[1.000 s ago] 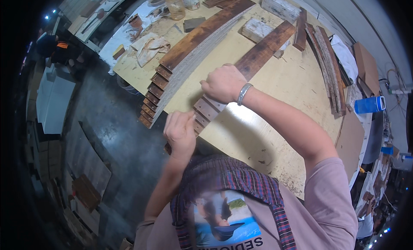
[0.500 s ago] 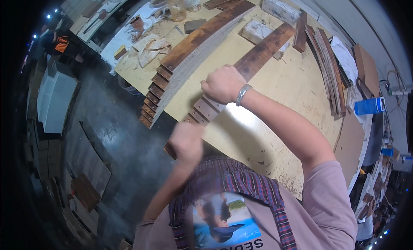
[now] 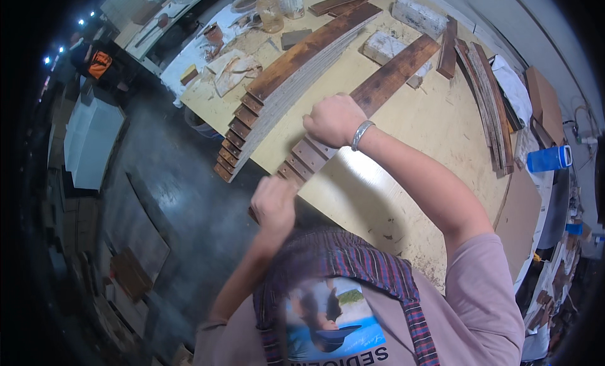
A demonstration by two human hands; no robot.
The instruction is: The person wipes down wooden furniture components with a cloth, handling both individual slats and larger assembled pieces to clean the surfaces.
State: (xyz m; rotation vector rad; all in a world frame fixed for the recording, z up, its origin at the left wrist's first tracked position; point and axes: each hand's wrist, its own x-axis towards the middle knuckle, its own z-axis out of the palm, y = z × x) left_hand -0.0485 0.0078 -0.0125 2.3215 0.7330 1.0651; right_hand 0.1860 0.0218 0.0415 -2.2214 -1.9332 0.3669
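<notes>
A stack of brown wooden slats (image 3: 398,69), their drilled near ends stepped like stairs, reaches over the table's near edge. My right hand (image 3: 334,120), a silver bracelet at its wrist, is closed across the top of this stack. Lower left, my left hand (image 3: 275,202) is closed at the stack's near end. A dark brown wooden end (image 3: 253,214) shows just below its fingers, the rest hidden by the hand. To the left lies a second stack of curved slats (image 3: 302,51), also stepped, with its ends jutting past the table edge.
More curved slats (image 3: 482,104) lie on the right of the pale table (image 3: 403,170). Whitish blocks (image 3: 419,16) stand at the back. Bottles (image 3: 270,11) and a stained cloth (image 3: 236,73) are far left. A blue jug (image 3: 547,159) is at right; a person in orange (image 3: 99,63) is far left.
The whole view has shifted slightly to the right. My left hand, blurred before, is sharper and a little farther left against the table. My right hand keeps its place on the stack.
</notes>
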